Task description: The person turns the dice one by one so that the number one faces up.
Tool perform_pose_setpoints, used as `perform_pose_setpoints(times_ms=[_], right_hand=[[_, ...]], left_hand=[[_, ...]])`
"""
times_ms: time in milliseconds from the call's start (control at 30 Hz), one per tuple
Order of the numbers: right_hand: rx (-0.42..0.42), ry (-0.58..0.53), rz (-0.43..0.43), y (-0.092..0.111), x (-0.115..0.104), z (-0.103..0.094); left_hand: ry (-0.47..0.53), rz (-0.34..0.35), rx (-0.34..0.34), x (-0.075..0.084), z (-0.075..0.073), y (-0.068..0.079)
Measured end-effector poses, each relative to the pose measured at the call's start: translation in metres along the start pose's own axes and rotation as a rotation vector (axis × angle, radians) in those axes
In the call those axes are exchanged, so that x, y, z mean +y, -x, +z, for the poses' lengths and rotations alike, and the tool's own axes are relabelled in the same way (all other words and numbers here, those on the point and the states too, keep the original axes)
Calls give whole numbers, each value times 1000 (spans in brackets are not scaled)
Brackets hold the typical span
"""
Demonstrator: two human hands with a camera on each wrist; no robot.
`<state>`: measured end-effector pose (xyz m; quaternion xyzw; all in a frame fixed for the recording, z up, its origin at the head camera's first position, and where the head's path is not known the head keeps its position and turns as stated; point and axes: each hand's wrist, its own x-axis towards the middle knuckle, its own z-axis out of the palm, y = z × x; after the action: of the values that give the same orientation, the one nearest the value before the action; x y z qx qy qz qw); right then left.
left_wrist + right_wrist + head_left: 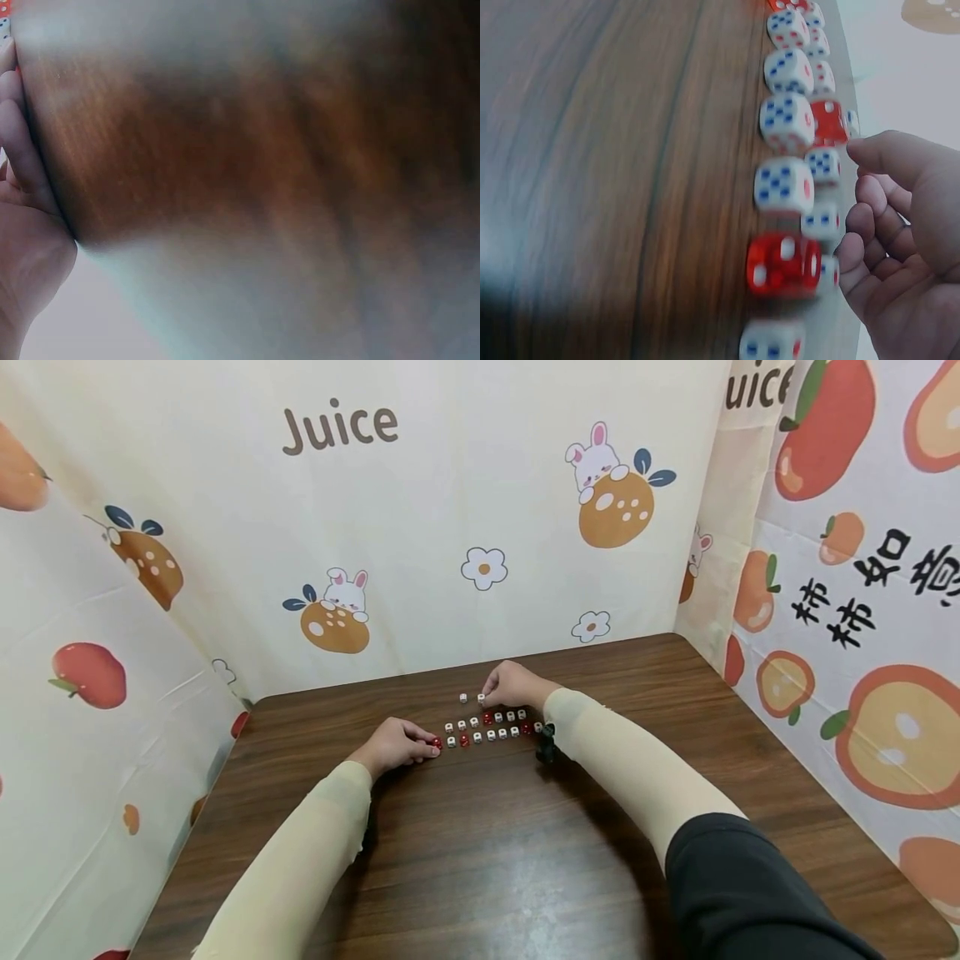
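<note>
Two rows of small dice, mostly white with a few red, run across the far part of the table. My left hand (397, 743) pinches a red die (437, 742) at the left end of the near row. Beyond the rows, my right hand (517, 683) holds a white die (482, 699) at its fingertips, to the right of another white die (462, 698). In the right wrist view, that hand's fingers are curled beside the rows, and a red die (783, 264) stands in the near row. The left wrist view shows only part of the left hand (30, 187).
A brown wood-grain table (465, 860) lies under both arms. Printed cloth hangs behind it (420, 527) and along both sides. A small black object (547, 745) sits under the right wrist, close to the right end of the rows.
</note>
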<state>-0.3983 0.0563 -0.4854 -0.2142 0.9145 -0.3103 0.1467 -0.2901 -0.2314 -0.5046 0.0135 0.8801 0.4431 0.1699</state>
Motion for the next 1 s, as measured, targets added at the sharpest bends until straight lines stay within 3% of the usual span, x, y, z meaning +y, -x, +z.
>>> perform_pose_setpoints(times_ms=[533, 1000], right_hand=[[52, -9, -29, 44, 44, -36], [-29, -10, -75, 61, 67, -40]], left_hand=[[-3, 0, -4, 0, 0, 1], [-3, 14, 13, -2, 2, 3]])
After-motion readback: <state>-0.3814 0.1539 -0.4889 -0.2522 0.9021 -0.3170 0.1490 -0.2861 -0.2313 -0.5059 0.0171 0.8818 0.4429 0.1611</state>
